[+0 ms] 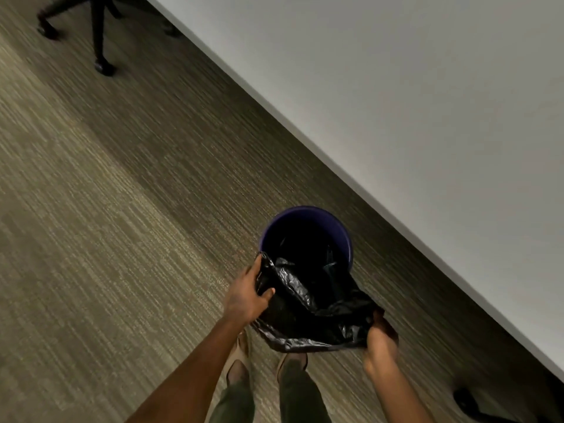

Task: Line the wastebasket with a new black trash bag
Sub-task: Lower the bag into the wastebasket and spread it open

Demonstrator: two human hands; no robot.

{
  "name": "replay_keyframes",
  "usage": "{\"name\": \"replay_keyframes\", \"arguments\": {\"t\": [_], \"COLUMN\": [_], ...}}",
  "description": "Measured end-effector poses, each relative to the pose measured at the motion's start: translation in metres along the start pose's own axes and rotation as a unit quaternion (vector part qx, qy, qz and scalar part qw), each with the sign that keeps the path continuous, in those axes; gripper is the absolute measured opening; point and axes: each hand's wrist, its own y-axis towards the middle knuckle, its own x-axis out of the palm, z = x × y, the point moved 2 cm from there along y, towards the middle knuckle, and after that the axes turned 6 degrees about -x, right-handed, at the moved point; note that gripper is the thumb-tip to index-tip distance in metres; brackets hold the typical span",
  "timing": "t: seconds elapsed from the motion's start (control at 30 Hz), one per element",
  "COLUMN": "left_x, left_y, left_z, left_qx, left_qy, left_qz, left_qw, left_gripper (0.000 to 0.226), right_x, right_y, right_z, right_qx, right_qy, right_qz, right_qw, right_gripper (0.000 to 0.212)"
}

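So the purple wastebasket (306, 227) sits upright on the striped grey-brown carpet (122, 224), just in front of a white desk top (427, 117) that cuts across the upper right of the view. The black trash bag (311, 303) is partly down inside it already; the far part of the bag hangs into the dark interior, while the near edge is pulled out toward the person, over the near side of the rim, and stretched between 2 hands.

The left hand (247, 296) is closed on the left edge of the bag, thumb over the top of the plastic and fingers curled around under it, right beside the basket's near-left rim. The right hand (381, 337) is pinched tight on the bag's lower right corner, a bit further from the basket, with the plastic bunched up in the fist.

The far rim of the basket is bare, no plastic folded over it.

Below the bag you can see 2 shoes (241, 358) and olive trouser legs. An office chair base (97, 29) with castors stands well apart at top left, and some dark object, too blurry to tell, sits at bottom right.
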Motion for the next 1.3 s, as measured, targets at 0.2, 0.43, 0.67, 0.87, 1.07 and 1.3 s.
{"name": "replay_keyframes", "arguments": {"t": [0.2,0.43,0.67,0.87,1.07,1.3], "left_x": [-0.014,-0.055,-0.004,0.01,0.012,0.019], "left_y": [0.051,0.114,0.115,0.128,0.171,0.225], "left_z": [0.043,0.096,0.044,0.023,0.033,0.041], "left_qx": [-0.013,0.04,0.036,0.057,0.052,0.087], "left_qy": [-0.121,-0.224,-0.005,0.044,0.094,0.013], "left_qz": [0.132,0.168,0.088,0.082,0.052,0.111], "left_qw": [0.984,0.959,0.995,0.994,0.993,0.99], "left_gripper": [0.07,0.068,0.087,0.102,0.111,0.084], "right_x": [0.034,0.085,0.091,0.087,0.11,0.127], "right_y": [0.042,0.044,0.094,0.106,0.133,0.178], "right_z": [-0.058,-0.147,-0.084,-0.061,-0.08,-0.095], "right_qx": [-0.057,-0.146,-0.184,-0.246,-0.264,-0.274], "right_qy": [0.094,0.175,-0.081,-0.176,-0.134,-0.076], "right_qz": [0.011,-0.017,-0.016,-0.002,0.024,0.063], "right_qw": [0.994,0.974,0.979,0.953,0.955,0.957], "right_gripper": [0.036,0.039,0.041,0.057,0.049,0.048]}}
